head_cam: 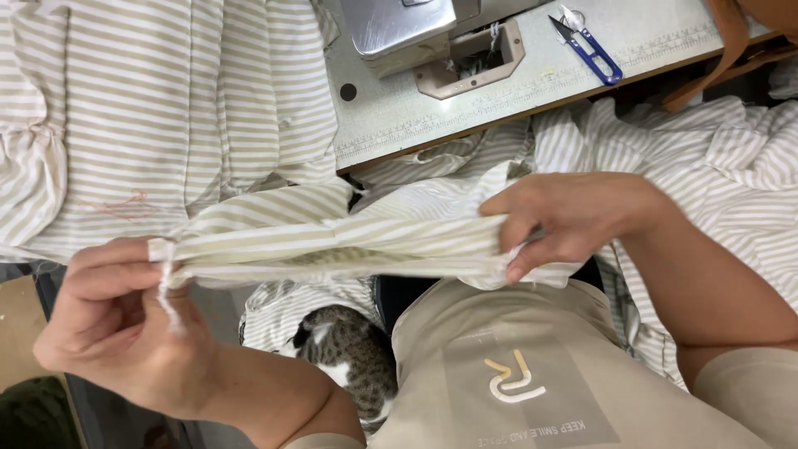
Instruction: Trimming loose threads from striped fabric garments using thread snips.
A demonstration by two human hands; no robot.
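A folded striped fabric strip (pixel 332 241) stretches between both hands. The left hand (pixel 116 324), at eight o'clock, pinches its end; the right hand (pixel 573 220), at three o'clock, grips the other end.

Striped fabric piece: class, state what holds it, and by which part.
The striped fabric piece is stretched between both hands: left hand pinches its left end, right hand grips its right end.

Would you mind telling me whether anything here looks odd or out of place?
Yes: a tabby cat lies under the striped fabric stretched between the left hand and right hand.
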